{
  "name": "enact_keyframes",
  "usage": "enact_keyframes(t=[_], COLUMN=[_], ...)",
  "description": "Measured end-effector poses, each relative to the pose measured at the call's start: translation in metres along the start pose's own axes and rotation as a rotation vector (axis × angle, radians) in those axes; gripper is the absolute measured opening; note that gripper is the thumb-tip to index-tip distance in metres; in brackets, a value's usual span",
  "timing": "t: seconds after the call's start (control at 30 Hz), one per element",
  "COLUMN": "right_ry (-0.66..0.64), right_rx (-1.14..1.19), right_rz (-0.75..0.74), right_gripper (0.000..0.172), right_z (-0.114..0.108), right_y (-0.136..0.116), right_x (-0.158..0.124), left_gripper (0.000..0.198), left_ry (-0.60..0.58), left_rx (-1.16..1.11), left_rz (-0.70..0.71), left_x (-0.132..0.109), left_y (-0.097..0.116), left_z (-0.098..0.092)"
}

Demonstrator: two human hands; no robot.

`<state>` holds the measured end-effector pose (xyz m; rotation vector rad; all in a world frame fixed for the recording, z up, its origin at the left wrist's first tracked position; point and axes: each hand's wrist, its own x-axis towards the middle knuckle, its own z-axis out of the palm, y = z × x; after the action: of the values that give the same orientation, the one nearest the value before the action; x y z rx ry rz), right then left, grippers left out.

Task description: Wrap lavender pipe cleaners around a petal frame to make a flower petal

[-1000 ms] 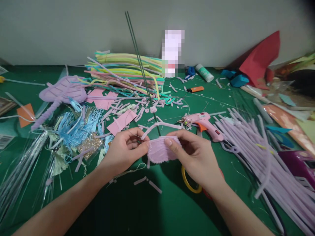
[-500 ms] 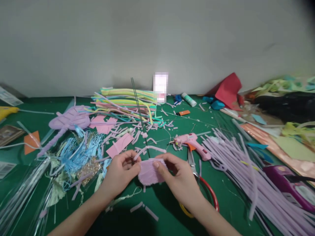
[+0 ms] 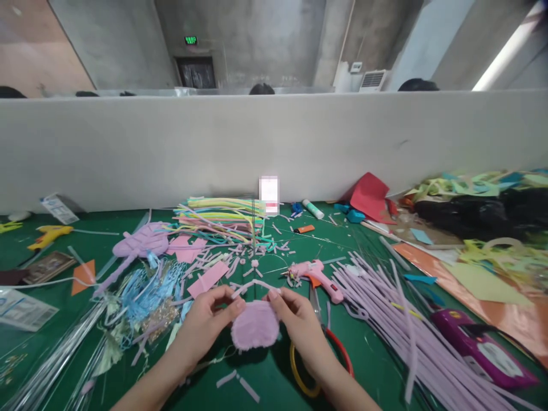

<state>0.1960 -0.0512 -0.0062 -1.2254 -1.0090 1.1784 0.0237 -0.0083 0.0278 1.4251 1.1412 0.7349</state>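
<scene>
A lilac fuzzy pad (image 3: 256,326), rounded at its lower corners and apparently made of pipe cleaners, hangs between my hands. My left hand (image 3: 212,314) is closed in a pinch at its upper left corner. Just above the pad lies a short bent lilac pipe cleaner (image 3: 254,282), its two arms sloping down to either side. On its right end the thumb of my right hand (image 3: 297,322) presses, fingers curled behind, close to the pad's upper right corner. Thin dark green wires (image 3: 254,240) rise away from me behind the bent piece. The fingertips behind the pad are hidden.
A pink glue gun (image 3: 319,278) and scissors (image 3: 351,357) lie right, beside a bundle of lilac pipe cleaners (image 3: 385,319). Colored pipe cleaners (image 3: 222,220) are piled ahead. Blue tassels (image 3: 149,291) and a lilac pipe-cleaner shape (image 3: 141,241) lie left. A partition (image 3: 171,148) stands behind.
The camera view has tilted up, showing the room beyond the partition. My right thumb has shifted from the pad's face up to the end of the bent pipe cleaner.
</scene>
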Motion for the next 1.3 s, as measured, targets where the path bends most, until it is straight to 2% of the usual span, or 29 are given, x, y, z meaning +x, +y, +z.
enact_keyframes(t=[0.2, 0.27, 0.47, 0.73, 0.93, 1.17, 1.3], right_ry=[0.041, 0.055, 0.079, 0.092, 0.060, 0.053, 0.043], right_rx=[-0.078, -0.094, -0.106, -0.102, -0.059, 0.078, 0.241], right_rz=[-0.065, -0.076, -0.097, -0.057, 0.013, 0.081, 0.170], right_gripper=[0.047, 0.046, 0.046, 0.046, 0.047, 0.047, 0.037], right_z=[-0.003, -0.004, -0.006, -0.006, -0.004, -0.007, -0.009], right_y=[0.000, 0.000, -0.001, 0.006, 0.006, 0.004, 0.002], right_x=[-0.001, -0.001, 0.000, 0.002, 0.003, 0.006, 0.004], left_gripper=[0.033, 0.033, 0.030, 0.031, 0.030, 0.030, 0.031], left_ry=[0.122, 0.131, 0.086, 0.002, -0.057, -0.074, -0.157], left_rx=[0.014, 0.042, 0.030, -0.107, -0.090, -0.147, -0.178], left_rz=[0.016, 0.042, 0.087, 0.057, 0.020, 0.034, 0.009], left_x=[-0.003, -0.004, -0.002, 0.011, 0.013, 0.019, 0.016], left_y=[0.006, 0.008, 0.008, -0.013, -0.023, -0.039, -0.041], left_z=[0.009, 0.011, 0.017, 0.018, 0.022, 0.020, 0.020])
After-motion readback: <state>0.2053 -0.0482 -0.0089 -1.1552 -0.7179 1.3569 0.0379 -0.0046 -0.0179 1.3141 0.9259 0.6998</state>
